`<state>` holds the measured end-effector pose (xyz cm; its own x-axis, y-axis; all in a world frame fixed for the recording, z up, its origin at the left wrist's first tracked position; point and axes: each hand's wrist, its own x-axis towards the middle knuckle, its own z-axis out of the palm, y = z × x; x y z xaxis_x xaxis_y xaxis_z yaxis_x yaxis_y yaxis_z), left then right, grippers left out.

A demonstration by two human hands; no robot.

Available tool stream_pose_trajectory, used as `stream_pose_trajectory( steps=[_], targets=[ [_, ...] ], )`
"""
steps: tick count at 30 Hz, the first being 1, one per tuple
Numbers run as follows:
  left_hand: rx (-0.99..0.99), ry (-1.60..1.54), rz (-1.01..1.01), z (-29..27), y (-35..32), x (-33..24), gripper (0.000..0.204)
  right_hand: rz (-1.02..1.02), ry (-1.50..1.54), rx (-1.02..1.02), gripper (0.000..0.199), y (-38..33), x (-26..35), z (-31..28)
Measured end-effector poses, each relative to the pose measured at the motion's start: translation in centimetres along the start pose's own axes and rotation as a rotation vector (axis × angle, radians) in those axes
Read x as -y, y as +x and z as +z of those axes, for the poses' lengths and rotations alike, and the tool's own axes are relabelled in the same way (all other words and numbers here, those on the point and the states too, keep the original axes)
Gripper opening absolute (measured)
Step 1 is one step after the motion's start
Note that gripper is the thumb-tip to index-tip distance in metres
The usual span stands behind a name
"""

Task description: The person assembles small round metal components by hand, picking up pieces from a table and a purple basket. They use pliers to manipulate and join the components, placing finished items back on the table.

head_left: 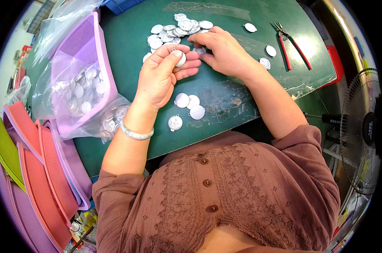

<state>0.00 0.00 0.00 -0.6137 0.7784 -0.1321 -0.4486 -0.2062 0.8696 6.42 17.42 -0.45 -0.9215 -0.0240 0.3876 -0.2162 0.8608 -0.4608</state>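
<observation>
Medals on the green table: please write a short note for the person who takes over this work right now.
Left hand: holds one medal between thumb and fingers.
Right hand: fingers pinch a medal at the edge of the pile.
Four medals lie apart near the body; three more sit by the red pliers.
A bag of medals rests in the purple basket on the left.
Done: cannot tell which medals are finished.
Left: the pile looks still large.

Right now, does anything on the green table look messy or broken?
Yes. The clear film taped over the green table is torn and peeling near the front edge, with scuffed patches under it. A few silver discs lie scattered apart from the main pile. Nothing looks spilled.
</observation>
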Motion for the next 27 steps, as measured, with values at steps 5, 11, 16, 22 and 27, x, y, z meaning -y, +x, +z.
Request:
stream_pose_trajectory(
  steps=[5, 11, 16, 22, 27],
  targets=[
    [-0.013, 0.022, -0.020, 0.11, -0.22, -0.37, 0.024, -0.020, 0.003, -0.021, 0.039, -0.04, 0.19, 0.24],
    [-0.025, -0.027, -0.043, 0.03, -0.15, -0.42, 0.026, -0.045, 0.005, -0.030, 0.038, -0.04, 0.06, 0.23],
    [-0.023, -0.007, -0.034, 0.24, -0.17, -0.48, 0.025, -0.025, -0.002, -0.019, 0.036, -0.02, 0.05, 0.18],
    [-0.036, -0.024, -0.035, 0.14, -0.15, -0.33, 0.022, -0.025, 0.016, -0.035, 0.029, 0.03, -0.24, 0.35],
    [-0.041, 0.054, -0.046, -0.04, -0.16, -0.31, 0.022, -0.021, 0.065, -0.067, 0.026, 0.03, -0.26, 0.45]
  ],
)
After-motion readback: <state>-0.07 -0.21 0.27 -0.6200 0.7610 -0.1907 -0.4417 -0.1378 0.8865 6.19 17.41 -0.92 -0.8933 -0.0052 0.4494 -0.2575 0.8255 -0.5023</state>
